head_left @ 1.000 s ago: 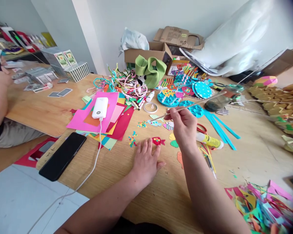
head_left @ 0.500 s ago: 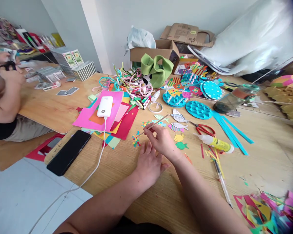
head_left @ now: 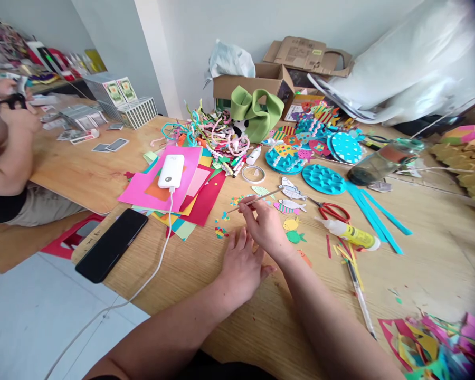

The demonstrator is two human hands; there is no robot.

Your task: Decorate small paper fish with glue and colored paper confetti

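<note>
My right hand [head_left: 266, 226] pinches a thin wooden stick [head_left: 267, 195], its tip pointing left just above small coloured paper dots [head_left: 221, 231]. Flat on the table, fingers stretched forward, lies my left hand [head_left: 243, 266], close below the right one. More tiny dots [head_left: 237, 200] are scattered beyond the stick. To the right of my hands are paper fish: a striped one [head_left: 290, 206], a yellow one [head_left: 290, 224], a green one [head_left: 295, 237] and an orange one [head_left: 304, 258] partly behind my right wrist. Whether anything lies under my left palm is hidden.
Left are coloured paper sheets [head_left: 206, 203] under a white power bank [head_left: 171, 171], and a black phone [head_left: 113, 245]. Right lie red-handled pliers or scissors [head_left: 334, 212], a glue bottle [head_left: 352, 234], a pen [head_left: 362, 301] and a glass jar [head_left: 383, 164]. Another person's hand [head_left: 24, 119] holds scissors at far left.
The stick's tip has moved slightly up and right, away from the nearer dots, and those dots lie a little differently. My left hand stays put.
</note>
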